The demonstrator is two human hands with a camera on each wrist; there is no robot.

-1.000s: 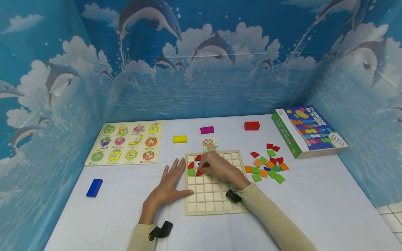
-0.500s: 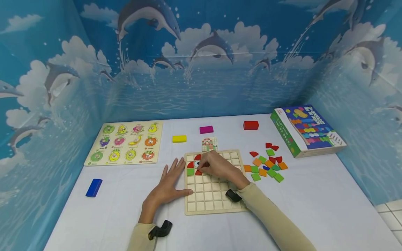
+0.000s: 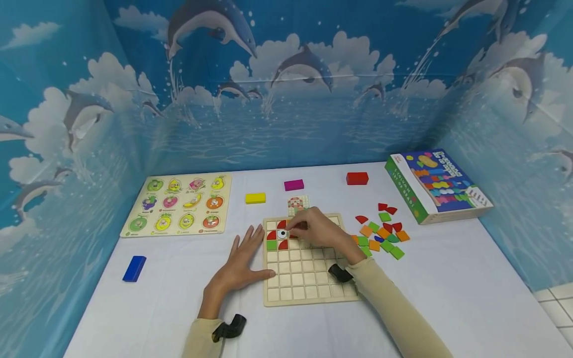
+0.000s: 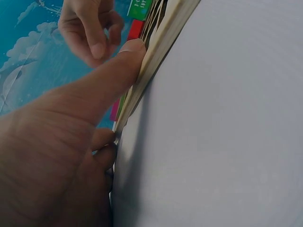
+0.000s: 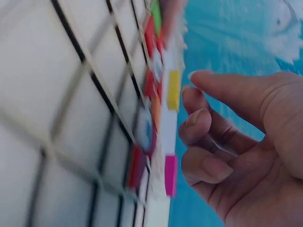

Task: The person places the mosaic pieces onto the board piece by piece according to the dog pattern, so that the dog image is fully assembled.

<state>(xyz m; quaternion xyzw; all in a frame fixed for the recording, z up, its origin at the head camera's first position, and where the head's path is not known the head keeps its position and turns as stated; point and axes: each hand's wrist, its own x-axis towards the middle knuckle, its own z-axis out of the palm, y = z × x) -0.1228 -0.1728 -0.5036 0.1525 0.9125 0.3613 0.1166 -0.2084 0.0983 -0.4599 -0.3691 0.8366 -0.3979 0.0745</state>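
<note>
The wooden grid board (image 3: 304,283) lies on the white table, with red quarter-round tiles (image 3: 271,234), a green square tile (image 3: 271,245) and a round eye tile (image 3: 282,233) in its upper left cells. Along the board's left edge my left hand (image 3: 237,263) rests with fingers spread, its thumb (image 4: 132,47) at the rim. My right hand (image 3: 315,228) hovers over the board just right of the eye tile and hides cells beneath it. Its fingers (image 5: 194,123) are loosely bent, with nothing visible between thumb and fingertips.
Loose coloured tiles (image 3: 385,231) are scattered right of the board. Behind it lie a pattern card (image 3: 295,202) and yellow (image 3: 255,198), magenta (image 3: 293,185) and red (image 3: 357,178) blocks. A fruit puzzle (image 3: 179,204), blue block (image 3: 134,268) and game box (image 3: 438,186) stand further out.
My right hand has lifted off the tiles and shifted slightly right and up, uncovering the eye tile and the red tile below it. My left hand stays in place.
</note>
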